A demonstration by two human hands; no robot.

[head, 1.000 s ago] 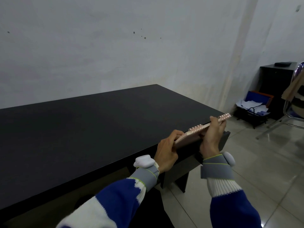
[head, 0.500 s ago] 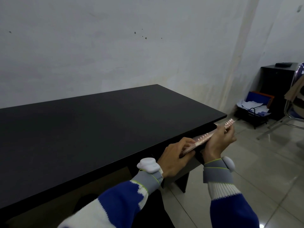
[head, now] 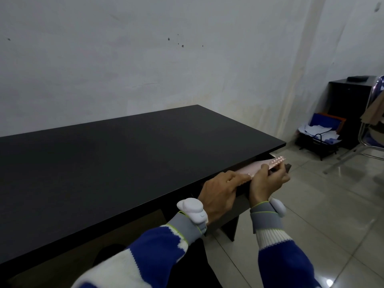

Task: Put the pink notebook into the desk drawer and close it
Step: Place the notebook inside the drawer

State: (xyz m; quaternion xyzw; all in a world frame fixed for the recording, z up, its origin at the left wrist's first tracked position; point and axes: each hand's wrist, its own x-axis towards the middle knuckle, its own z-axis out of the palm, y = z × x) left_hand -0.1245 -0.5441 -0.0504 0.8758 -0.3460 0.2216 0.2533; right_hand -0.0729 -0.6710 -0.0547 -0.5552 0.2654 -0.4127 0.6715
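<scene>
Pink notebook [head: 320,167] under desk [head: 124,173] edge — both hands gripping

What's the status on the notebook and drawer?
Left hand and right hand both grip the pink notebook. Notebook partly inside the open drawer, under the desk top. Nothing seen blocking it; drawer not yet closed.

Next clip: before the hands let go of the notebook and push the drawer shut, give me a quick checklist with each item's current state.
1. Drawer open enough: ok, pulled out under the desk edge.
2. Pink notebook over the drawer opening: ok, spiral edge towards the person.
3. Notebook lying flat inside: not ok, spiral edge raised.
4. Left hand on the notebook: ok, fingers resting on it.
5. Right hand grip: ok, pinching the spiral edge.
6. Drawer interior free of other items: cannot tell, hidden.
</scene>
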